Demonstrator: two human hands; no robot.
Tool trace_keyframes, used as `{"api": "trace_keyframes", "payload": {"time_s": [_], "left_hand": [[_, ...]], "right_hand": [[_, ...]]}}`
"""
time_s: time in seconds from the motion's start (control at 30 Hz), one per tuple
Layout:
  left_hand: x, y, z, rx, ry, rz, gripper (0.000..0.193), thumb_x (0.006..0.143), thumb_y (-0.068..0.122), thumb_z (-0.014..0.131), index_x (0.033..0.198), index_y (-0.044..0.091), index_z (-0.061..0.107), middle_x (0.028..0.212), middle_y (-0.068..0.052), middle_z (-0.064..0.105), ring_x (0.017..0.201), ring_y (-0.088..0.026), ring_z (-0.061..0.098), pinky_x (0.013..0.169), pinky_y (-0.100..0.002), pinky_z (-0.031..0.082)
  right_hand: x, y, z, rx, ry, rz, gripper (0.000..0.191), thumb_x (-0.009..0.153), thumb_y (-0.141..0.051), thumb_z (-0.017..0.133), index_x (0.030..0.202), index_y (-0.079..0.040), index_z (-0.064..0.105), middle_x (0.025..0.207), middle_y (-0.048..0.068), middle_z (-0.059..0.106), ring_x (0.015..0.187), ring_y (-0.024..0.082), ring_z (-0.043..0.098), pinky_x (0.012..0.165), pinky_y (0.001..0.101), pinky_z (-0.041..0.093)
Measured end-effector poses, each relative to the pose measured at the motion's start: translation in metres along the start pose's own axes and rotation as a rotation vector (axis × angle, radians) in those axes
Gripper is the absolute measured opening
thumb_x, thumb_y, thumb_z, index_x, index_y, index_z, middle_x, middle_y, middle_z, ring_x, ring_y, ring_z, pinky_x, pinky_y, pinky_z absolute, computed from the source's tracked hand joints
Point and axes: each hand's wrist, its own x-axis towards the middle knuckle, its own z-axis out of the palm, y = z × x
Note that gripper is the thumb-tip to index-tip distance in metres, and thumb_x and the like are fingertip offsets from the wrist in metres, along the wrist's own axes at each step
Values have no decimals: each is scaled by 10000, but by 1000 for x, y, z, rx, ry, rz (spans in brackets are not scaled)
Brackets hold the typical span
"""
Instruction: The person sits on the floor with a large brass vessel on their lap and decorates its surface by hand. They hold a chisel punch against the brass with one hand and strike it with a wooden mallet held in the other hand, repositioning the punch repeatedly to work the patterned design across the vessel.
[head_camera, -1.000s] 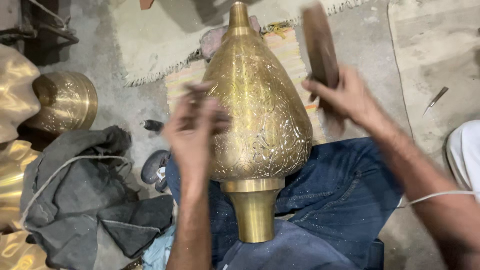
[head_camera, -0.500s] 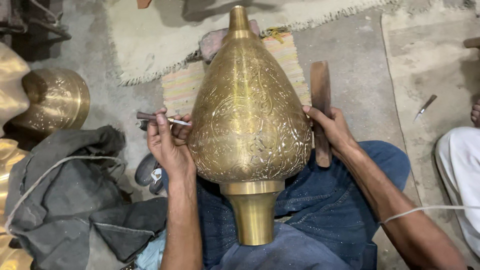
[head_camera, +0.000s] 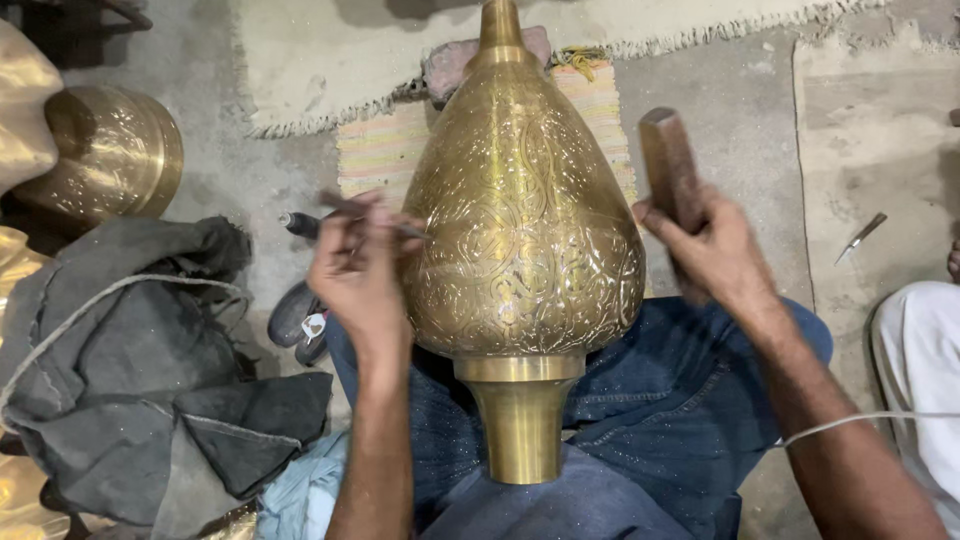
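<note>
A large engraved brass vessel (head_camera: 520, 230), teardrop-shaped with a flared neck, rests on my lap in blue jeans (head_camera: 680, 400), its narrow tip pointing away. My left hand (head_camera: 355, 270) grips a thin metal chisel (head_camera: 400, 228) whose tip meets the vessel's left side. On the vessel's right, my right hand (head_camera: 715, 245) holds a brown wooden mallet block (head_camera: 668, 165) upright, a little apart from the brass.
Dark grey cloth (head_camera: 140, 370) lies heaped at left, with a round brass bowl (head_camera: 115, 150) and other brass pieces beyond it. A striped mat (head_camera: 385, 150) and pale rug (head_camera: 330, 50) cover the floor. A small metal tool (head_camera: 860, 235) lies right, near a person's white clothing (head_camera: 920, 360).
My left hand has brought the chisel tip against the vessel's left side. My right hand has raised the mallet a little from beside the vessel.
</note>
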Motion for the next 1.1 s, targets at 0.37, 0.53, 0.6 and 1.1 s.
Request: {"api": "trace_keyframes", "payload": {"time_s": [0.37, 0.53, 0.6, 1.1], "left_hand": [[-45, 1, 42, 480, -499, 134, 376, 961, 245, 750, 1292, 80, 681, 949, -82, 804, 821, -150, 808, 703, -292, 693], [-45, -9, 43, 467, -464, 99, 271, 1016, 252, 715, 1244, 107, 687, 889, -64, 789, 792, -135, 815, 657, -282, 708], [-49, -10, 44, 519, -448, 112, 286, 1008, 254, 713, 1247, 101, 682, 851, -57, 792, 764, -130, 807, 651, -283, 697], [-48, -7, 45, 497, -483, 110, 279, 998, 242, 719, 1217, 70, 699, 838, -62, 798, 771, -114, 807, 671, -278, 698]], "right_hand": [[6, 2, -20, -776, 98, -722, 234, 982, -174, 723, 1145, -73, 589, 885, 117, 711, 761, 232, 703, 664, 385, 593], [15, -15, -33, -896, 120, -781, 255, 994, -220, 717, 1194, -97, 618, 879, 101, 698, 676, 191, 672, 552, 335, 571], [17, -27, -41, -1053, 176, -736, 279, 1044, -264, 708, 1238, -85, 618, 858, 93, 696, 635, 186, 663, 531, 334, 557], [-3, -87, -78, -1210, 110, -888, 266, 903, -247, 833, 1092, -117, 698, 800, 97, 720, 723, 280, 723, 672, 426, 581]]}}
